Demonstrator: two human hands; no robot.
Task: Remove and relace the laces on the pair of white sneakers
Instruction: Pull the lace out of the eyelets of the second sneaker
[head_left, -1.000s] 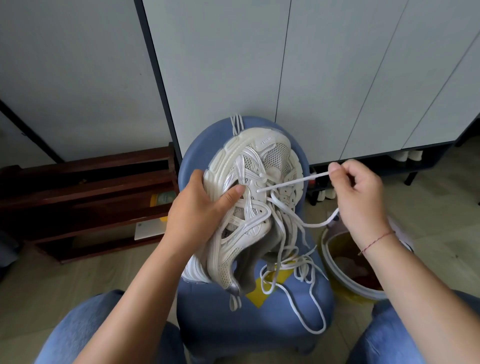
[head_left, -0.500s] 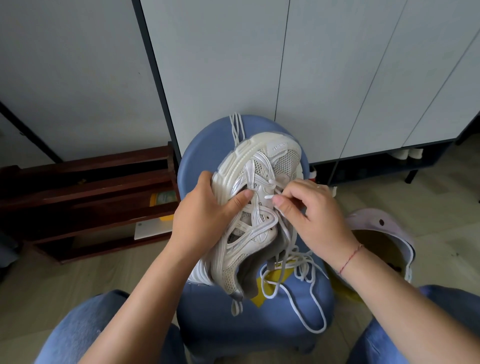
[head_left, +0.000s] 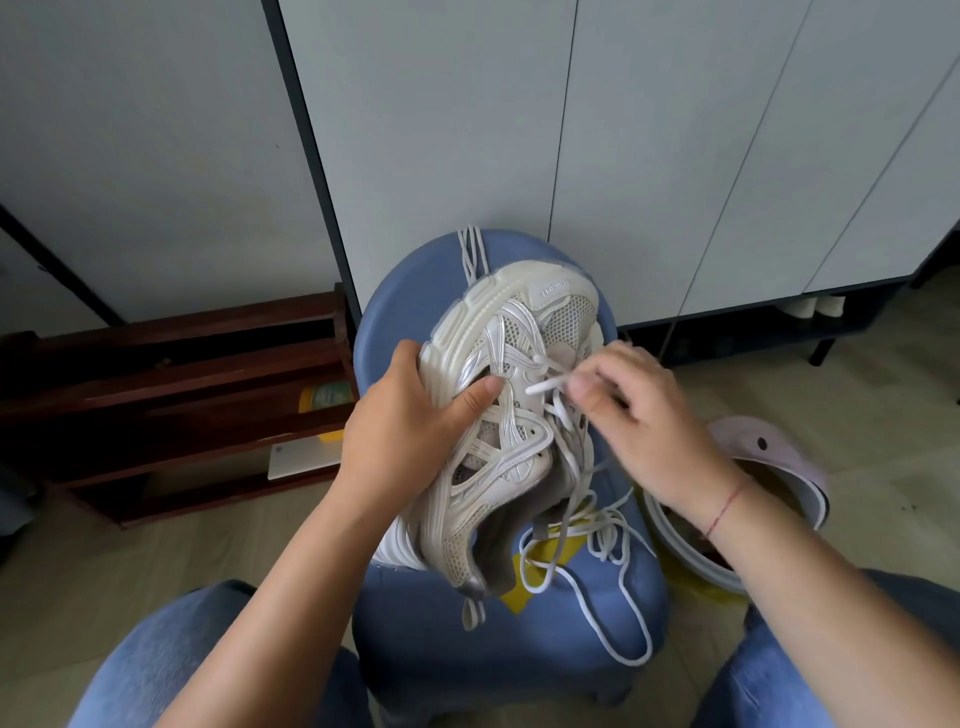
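Note:
A white sneaker (head_left: 511, 415) lies on its side over a blue stool (head_left: 524, 639), toe pointing away from me. My left hand (head_left: 410, 421) grips its sole side, thumb pressed on the upper near the eyelets. My right hand (head_left: 639, 415) pinches the tip of the white lace (head_left: 545, 387) between thumb and fingers, right at an eyelet on the upper. The rest of the lace (head_left: 597, 561) hangs loose in loops over the stool seat. A second lace (head_left: 470, 254) drapes over the stool's far edge.
A dark wooden shoe rack (head_left: 171, 395) stands low at the left. White cabinet doors (head_left: 675, 156) rise behind the stool. A pale clog (head_left: 769, 452) and a white-rimmed basin (head_left: 685, 556) sit on the floor at the right. My jeans-clad knees frame the stool.
My right hand had the lace pulled taut out to the right; it came back in to the shoe and now holds the lace tip at an eyelet. The left hand kept its grip.

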